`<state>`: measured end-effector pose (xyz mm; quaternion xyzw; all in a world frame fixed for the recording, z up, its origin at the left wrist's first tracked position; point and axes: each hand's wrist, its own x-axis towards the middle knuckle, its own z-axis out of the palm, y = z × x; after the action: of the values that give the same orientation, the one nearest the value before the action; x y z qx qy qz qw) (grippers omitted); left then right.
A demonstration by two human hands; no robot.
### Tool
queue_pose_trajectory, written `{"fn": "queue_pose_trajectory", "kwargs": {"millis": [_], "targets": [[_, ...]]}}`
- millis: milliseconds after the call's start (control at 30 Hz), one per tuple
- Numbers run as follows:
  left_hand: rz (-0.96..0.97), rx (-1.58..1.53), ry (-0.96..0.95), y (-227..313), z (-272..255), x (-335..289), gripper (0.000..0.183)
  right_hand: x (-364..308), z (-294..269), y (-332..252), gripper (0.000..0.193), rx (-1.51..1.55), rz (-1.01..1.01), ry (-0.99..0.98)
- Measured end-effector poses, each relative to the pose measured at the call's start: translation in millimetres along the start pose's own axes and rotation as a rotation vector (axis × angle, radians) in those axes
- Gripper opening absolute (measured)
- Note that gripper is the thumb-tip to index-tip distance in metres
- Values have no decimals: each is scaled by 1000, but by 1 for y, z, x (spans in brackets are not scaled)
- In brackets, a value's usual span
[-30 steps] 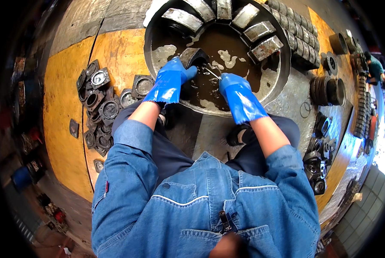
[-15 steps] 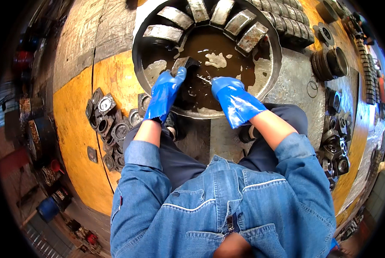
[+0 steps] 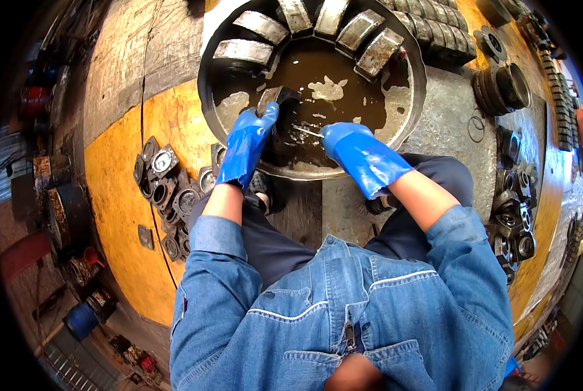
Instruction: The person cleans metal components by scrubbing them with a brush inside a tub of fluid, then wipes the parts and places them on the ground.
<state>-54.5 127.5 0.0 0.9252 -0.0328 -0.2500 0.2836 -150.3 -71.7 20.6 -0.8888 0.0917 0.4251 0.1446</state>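
Note:
Both my hands wear long blue rubber gloves and are over a round metal basin [image 3: 416, 120] of murky brown liquid. My left hand [image 3: 257, 124] is closed on the near edge of a metal block [image 3: 273, 98], whose lower part is dark and hard to make out. In my right hand [image 3: 343, 138] is a thin metal rod [image 3: 309, 131], gripped in a closed fist and pointing left toward the block. A small gap lies between the rod's tip and the block. Several curved metal blocks [image 3: 262, 26] lean in an arc along the basin's far side.
Left of the basin, a heap of greasy metal parts [image 3: 174, 189] lies on the yellow floor sheet [image 3: 118, 215]. Stacked metal blocks [image 3: 435, 29], metal rings [image 3: 503, 90] and more machine parts [image 3: 516, 215] stand to the right. My knees flank the basin's near side.
My right hand has shifted slightly right and down, drawing the rod back a little from the block. The left hand keeps its hold on the block.

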Motion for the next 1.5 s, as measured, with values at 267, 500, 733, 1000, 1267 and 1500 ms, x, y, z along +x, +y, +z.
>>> {"fn": "queue_pose_trajectory", "kwargs": {"millis": [267,500,733,1000,1267,1500], "targets": [[-10,19,-41,0,-5,1,84,11,12,1,29,-45,-57,32],[-17,57,-29,5,-8,-1,86,5,23,16,31,-10,-218,113],[26,18,-43,0,0,7,85,7,13,33,25,57,-266,131],[55,58,21,14,0,-5,83,34,48,36,30,68,-89,114],[41,12,-34,4,-5,-4,84,-21,17,44,22,-95,-313,177],[32,-81,17,6,-11,-19,77,-79,4,47,26,-527,144,232]]}}
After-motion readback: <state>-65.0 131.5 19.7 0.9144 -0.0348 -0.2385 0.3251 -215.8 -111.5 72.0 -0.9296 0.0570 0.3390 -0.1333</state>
